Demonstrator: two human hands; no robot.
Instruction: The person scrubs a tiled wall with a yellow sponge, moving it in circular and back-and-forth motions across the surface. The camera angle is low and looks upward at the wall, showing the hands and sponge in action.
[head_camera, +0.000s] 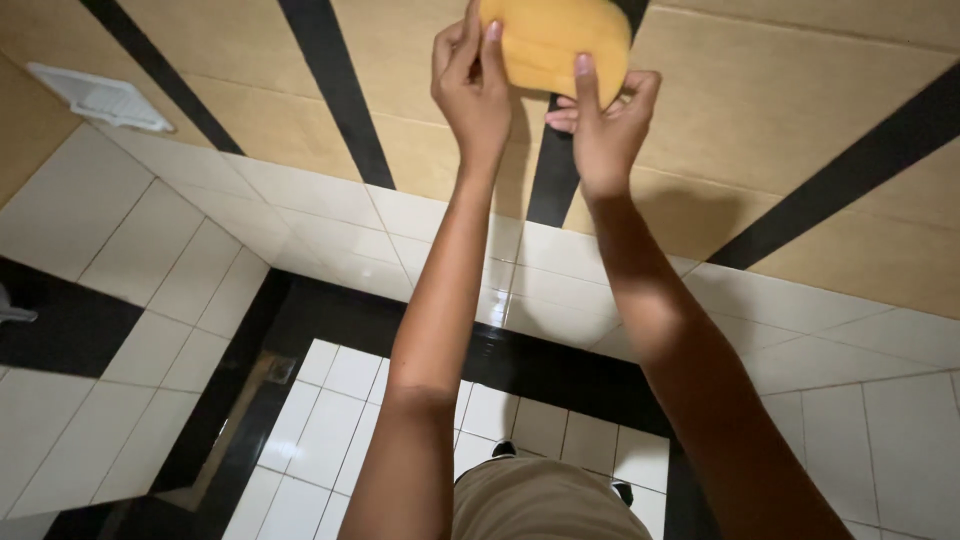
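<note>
Both my arms reach up and forward toward a tan wall with black stripes. A yellow-orange sponge-like pad (552, 40) is pressed against the wall at the top of the view. My left hand (472, 80) grips its left edge with fingers over the front. My right hand (603, 125) holds its lower right edge, one finger lying up across the pad. The pad's top is cut off by the frame.
A white vent grille (100, 97) sits on the wall at upper left. White wall tiles (300, 200) and a black band lie below. A floor drain strip (250, 400) runs along the white tiled floor (330, 440) near my shoes.
</note>
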